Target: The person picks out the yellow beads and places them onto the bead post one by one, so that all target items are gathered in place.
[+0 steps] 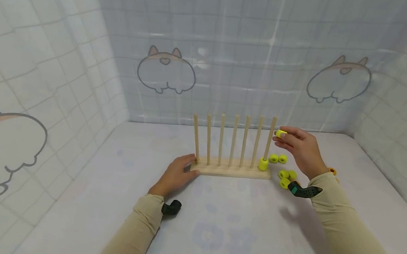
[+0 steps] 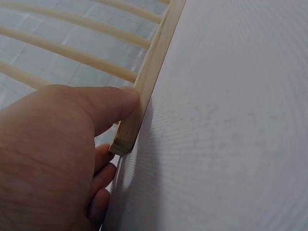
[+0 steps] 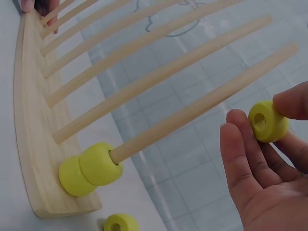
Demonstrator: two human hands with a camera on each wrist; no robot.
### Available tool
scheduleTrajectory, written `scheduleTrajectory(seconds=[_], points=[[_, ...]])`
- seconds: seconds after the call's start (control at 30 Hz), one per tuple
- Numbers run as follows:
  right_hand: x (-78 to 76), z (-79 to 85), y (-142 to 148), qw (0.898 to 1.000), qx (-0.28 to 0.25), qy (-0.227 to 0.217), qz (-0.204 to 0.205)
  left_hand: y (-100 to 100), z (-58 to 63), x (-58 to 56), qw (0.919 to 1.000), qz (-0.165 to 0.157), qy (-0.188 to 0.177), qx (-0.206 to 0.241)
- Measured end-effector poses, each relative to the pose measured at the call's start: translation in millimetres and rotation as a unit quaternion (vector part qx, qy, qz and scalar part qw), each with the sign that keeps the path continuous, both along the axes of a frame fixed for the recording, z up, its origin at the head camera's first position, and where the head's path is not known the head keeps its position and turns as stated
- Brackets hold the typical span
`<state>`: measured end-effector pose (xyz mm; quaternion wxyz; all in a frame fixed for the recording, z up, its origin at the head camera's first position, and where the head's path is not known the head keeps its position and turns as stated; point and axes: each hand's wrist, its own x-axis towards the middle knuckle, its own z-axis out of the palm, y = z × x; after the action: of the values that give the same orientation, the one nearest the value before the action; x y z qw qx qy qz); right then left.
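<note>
A wooden peg rack (image 1: 230, 172) with several upright pegs stands on the table. My left hand (image 1: 174, 175) grips its left end; in the left wrist view the thumb (image 2: 118, 103) lies on the edge of the base and other fingers curl behind it. Two yellow beads (image 3: 91, 168) are stacked at the foot of the rightmost peg (image 3: 207, 103). Beside the top of that peg, my right hand (image 1: 303, 150) pinches another yellow bead (image 3: 269, 122) between thumb and fingers. This bead is apart from the peg, and its hole faces the peg side.
Several loose yellow beads (image 1: 284, 175) lie right of the rack, under the right hand. Orange beads (image 1: 333, 171) are partly hidden behind the right wrist. White tiled-pattern sheeting (image 1: 242, 44) walls the back and sides of the pale table (image 1: 208, 227).
</note>
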<state>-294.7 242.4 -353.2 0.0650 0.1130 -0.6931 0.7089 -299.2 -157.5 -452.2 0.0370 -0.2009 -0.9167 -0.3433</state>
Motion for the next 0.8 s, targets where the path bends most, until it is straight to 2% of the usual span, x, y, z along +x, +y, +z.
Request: scheduleTrajectory(seconds=[0.23,0.4,0.8], points=[[0.0,7.2,-1.1,0.999,0.028,0.015,-0.001,-2.9,-2.7,-0.7,1.0,0.005,-0.002,0.001],[0.2,13.1,0.7,0.999,0.026,0.019,-0.003,-2.5,-6.1,-1.8,1.0,0.002,-0.002,0.009],[-6.1,20.5,-2.1,0.999,0.019,0.025,-0.012,-1.0,-1.7,-1.9,0.9999,0.002,-0.006,0.009]])
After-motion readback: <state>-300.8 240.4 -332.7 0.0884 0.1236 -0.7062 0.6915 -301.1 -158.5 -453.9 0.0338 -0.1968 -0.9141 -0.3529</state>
